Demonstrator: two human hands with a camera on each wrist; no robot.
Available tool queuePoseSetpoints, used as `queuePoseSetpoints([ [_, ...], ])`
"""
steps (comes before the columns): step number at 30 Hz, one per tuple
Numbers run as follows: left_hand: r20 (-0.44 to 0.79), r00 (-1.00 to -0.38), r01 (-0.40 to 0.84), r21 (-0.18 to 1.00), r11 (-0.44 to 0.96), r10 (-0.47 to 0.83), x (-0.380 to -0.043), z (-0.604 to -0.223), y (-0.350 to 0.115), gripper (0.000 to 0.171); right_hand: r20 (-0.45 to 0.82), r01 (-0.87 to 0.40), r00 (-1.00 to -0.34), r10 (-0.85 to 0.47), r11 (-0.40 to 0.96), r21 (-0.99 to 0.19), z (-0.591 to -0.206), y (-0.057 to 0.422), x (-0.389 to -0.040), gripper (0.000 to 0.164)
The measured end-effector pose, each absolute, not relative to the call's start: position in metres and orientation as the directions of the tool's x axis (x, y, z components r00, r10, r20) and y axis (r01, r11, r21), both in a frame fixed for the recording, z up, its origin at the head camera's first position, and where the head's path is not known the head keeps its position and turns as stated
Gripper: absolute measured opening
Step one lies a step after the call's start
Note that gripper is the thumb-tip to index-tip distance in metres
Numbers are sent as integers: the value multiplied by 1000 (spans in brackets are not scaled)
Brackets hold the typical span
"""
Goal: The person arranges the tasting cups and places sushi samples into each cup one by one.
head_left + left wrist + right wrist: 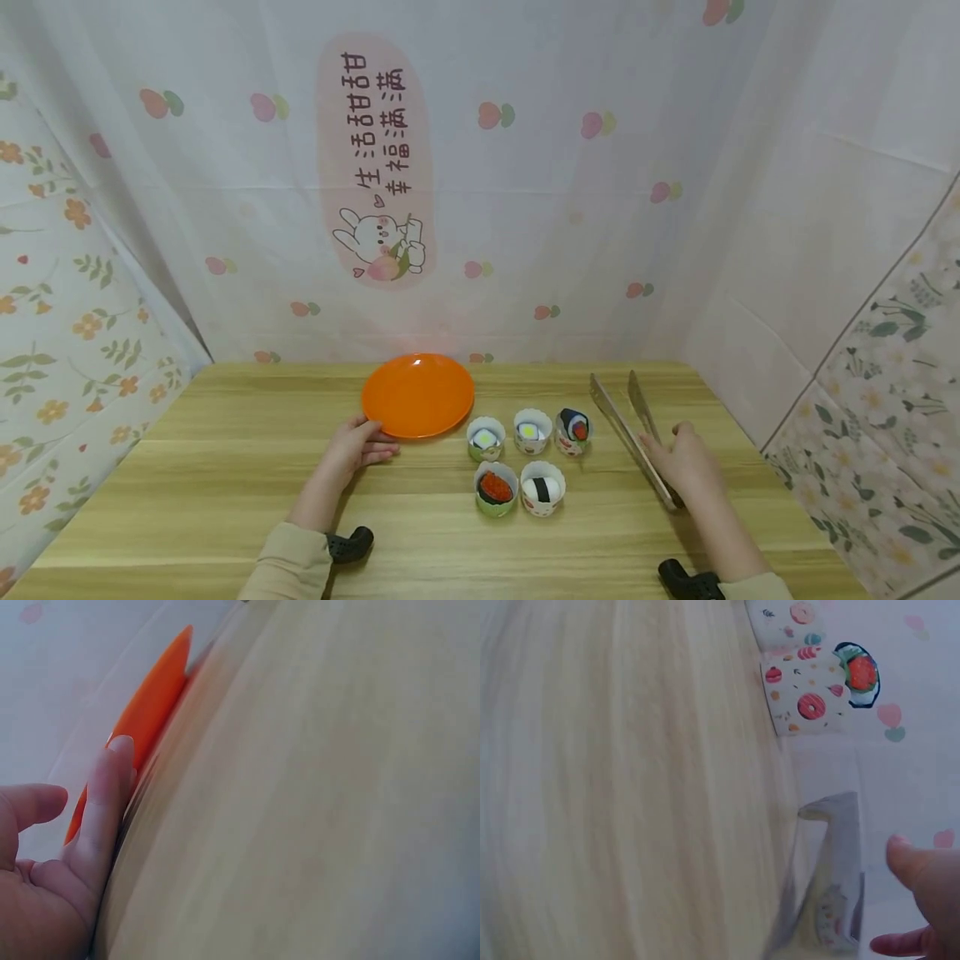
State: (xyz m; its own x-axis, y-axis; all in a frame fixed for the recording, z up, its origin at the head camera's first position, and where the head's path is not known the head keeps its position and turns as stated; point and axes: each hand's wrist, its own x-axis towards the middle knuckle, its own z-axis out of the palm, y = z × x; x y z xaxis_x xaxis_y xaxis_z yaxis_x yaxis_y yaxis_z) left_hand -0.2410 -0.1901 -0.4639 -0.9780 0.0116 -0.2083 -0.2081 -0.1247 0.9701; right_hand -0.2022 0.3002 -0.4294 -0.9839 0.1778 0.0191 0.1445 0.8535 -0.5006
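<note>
My left hand (356,450) is at the near left rim of an orange plate (418,396). In the left wrist view, its straight fingers (105,799) lie against the plate's side, with the thumb apart from them. Over on the right, my right hand (688,462) is beside a pair of metal tongs (619,422), whose arms are spread and point away from me. The right wrist view has the thumb and a finger spread near the tongs (832,862), with a gap between hand and metal.
Between the hands stand several paper cups with toy sushi: two pale rolls (486,439) with yellow-green centres, a dark-wrapped roll (574,424), an orange roe piece (496,487) and a white piece with a black band (543,490). A printed curtain (525,208) hangs behind the wooden table (247,442).
</note>
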Motion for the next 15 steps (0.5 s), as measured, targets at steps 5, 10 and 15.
queuePoseSetpoints([
  [5,-219,-975,-221,972,-84,35,-240,-462,-197,43,103,84,-984,145,888,-453,-421,304,-206,82],
  [10,-231,-973,-231,973,22,20,-238,-455,-210,54,230,-69,-973,22,923,-377,-415,309,-212,66],
  [15,-158,-987,-155,965,213,-3,-237,-445,-223,52,278,-165,-957,-79,939,-303,-406,313,-220,58],
])
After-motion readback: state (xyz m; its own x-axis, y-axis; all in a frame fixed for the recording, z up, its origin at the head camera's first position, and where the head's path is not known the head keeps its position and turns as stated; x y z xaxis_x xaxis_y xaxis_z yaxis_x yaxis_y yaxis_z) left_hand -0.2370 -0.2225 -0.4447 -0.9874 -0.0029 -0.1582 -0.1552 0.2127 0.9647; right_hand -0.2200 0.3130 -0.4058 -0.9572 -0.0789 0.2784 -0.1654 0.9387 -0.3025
